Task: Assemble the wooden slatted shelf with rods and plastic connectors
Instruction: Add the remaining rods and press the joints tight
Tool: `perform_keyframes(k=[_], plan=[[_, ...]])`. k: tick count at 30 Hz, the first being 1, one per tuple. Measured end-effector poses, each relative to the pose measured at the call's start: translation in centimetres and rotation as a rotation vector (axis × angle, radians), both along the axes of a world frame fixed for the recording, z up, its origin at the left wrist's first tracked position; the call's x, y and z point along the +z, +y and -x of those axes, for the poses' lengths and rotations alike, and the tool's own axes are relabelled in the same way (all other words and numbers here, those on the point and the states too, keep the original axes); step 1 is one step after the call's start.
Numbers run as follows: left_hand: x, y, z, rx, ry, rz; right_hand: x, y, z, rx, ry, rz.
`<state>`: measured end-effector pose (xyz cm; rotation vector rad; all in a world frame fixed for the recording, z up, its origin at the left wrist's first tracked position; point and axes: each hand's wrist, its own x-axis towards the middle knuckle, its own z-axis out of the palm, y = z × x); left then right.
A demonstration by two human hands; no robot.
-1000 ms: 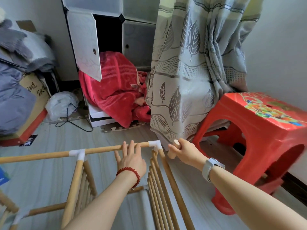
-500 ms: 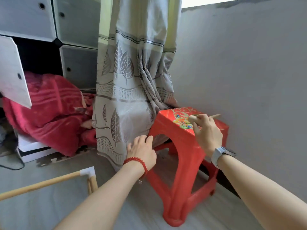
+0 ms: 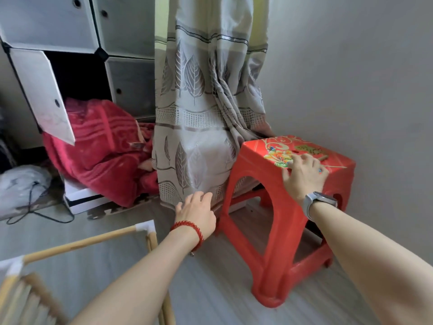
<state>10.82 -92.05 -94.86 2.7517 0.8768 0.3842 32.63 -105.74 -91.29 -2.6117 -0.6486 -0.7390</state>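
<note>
Head view: right hand [image 3: 304, 175] rests palm-down on the top of the red plastic stool [image 3: 278, 221], near its front edge. Fingers loosely curled and slightly spread, tips on the printed top; can't tell if anything is under the palm. Just past the fingertips, a short wooden rod [image 3: 322, 158] lies flat on the stool top, apart from the hand. Grey watch [image 3: 315, 202] on that wrist.

Left hand [image 3: 196, 213] hangs in the air, fingers relaxed, close together, slightly bent, holding nothing. Tips sit just in front of the hem of the leaf-print curtain [image 3: 203, 109]; contact unclear. Red bead bracelet [image 3: 187, 229] on the wrist.

Wooden shelf frame [image 3: 77, 243] is well behind and below the left fingers, lower left: long rod running up to a white plastic corner connector [image 3: 146, 227], second connector [image 3: 14, 266] at the left edge, slats below it blurred. Neither hand touches it.

Left of the curtain: red blanket [image 3: 100, 148] spilling from an open cube cabinet [image 3: 70, 43].
</note>
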Motion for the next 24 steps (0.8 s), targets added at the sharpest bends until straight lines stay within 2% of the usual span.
perform_keyframes(k=[2, 5, 10, 14, 16, 19, 24], plan=[[0.6, 0.1, 1.2, 0.028, -0.018, 0.002, -0.7, 1.4, 3.4, 0.211, -0.026, -0.018], [1.5, 0.6, 5.3, 0.090, -0.053, -0.051, -2.0, 3.6, 10.2, 0.534, 0.054, -0.068], [2.8, 3.1, 18.7, 0.281, 0.025, -0.083, -3.6, 7.6, 23.7, 0.911, 0.297, -0.058], [2.6, 3.6, 30.2, 0.459, 0.056, -0.020, -4.1, 9.3, 34.2, 1.107, 0.456, -0.061], [1.8, 3.3, 35.4, 0.527, 0.030, 0.003, -4.3, 10.1, 39.0, 1.187, 0.506, -0.006], [-0.4, 2.6, 43.7, 0.683, 0.041, 0.038, -5.0, 11.6, 46.5, 1.320, 0.564, 0.188], [-4.3, 2.7, 54.5, 1.025, 0.251, 0.124, -7.5, 14.4, 57.0, 1.449, 0.630, 0.432]])
